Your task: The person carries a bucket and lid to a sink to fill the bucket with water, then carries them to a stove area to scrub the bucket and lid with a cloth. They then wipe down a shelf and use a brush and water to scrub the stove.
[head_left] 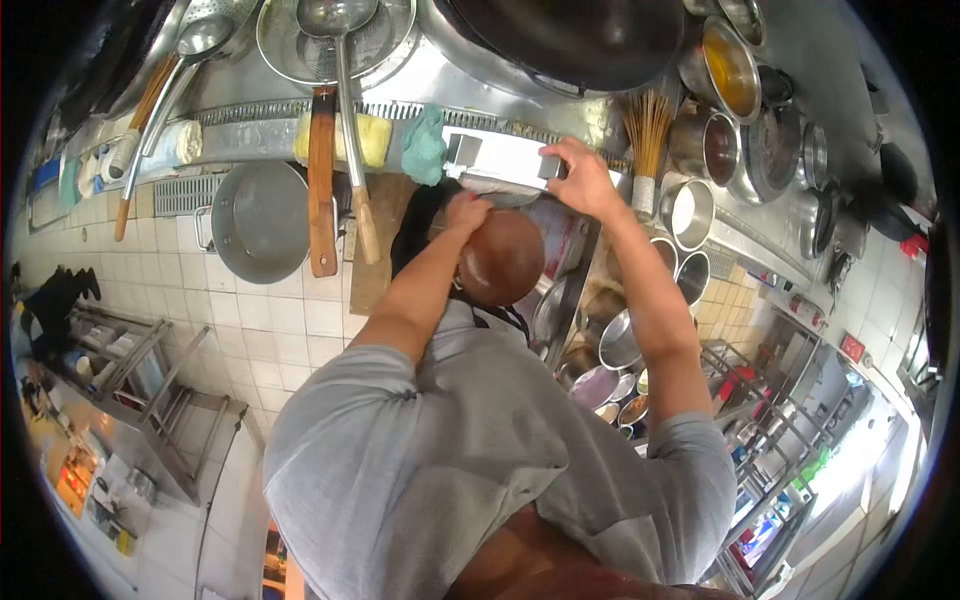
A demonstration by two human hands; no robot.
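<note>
My right hand (pixel 585 180) has its thumb and fingers closed about the dark end block of a flat white bar (pixel 505 158) at the edge of the steel cooking range. A second dark block sits at the bar's other end. Closer to my body, my left hand (pixel 466 212) is curled, with a small red spot by its fingertips; what it holds, if anything, is hidden. Beside it is a shiny, rounded brown shape (pixel 503 258) that I cannot identify. A crumpled teal cloth (pixel 424 145) lies just left of the bar.
A large wok (pixel 570 40) is on the range. Ladles (pixel 345 110), a wood-handled strainer (pixel 321 180) and a yellow cloth (pixel 375 140) lie left. A grey pot (pixel 262 222) stands below them. A bamboo brush (pixel 648 130) and several steel bowls (pixel 735 75) are right.
</note>
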